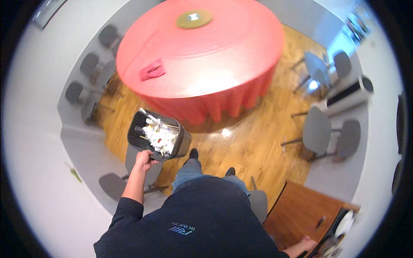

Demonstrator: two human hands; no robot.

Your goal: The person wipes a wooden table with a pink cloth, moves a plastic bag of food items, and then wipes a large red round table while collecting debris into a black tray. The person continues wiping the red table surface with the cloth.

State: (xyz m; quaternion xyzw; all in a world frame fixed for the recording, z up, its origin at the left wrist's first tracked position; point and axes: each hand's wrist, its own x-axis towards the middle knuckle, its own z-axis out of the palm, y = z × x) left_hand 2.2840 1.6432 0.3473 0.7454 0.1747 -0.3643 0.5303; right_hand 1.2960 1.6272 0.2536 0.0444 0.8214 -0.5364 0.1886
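Observation:
My left hand (146, 160) grips the near rim of a black plastic waste bin (185, 142), which tilts so that its mouth faces me. Inside lie crumpled white paper tissues (159, 135), thin sticks and a clear piece that looks like plastic (150, 116). At the lower right, my right hand (306, 244) is blurred beside a brown wooden cabinet (300, 209). Whether it touches the cabinet, or has its fingers apart, is unclear.
Ahead stands a round table (209, 74) with a red cloth, a folded red cloth (153, 69) and a gold-coloured disc (194, 19). Grey chairs (316, 129) line both sides. A white floor-standing unit (351, 93) lies to the right. White dishes (344, 223) sit by the cabinet.

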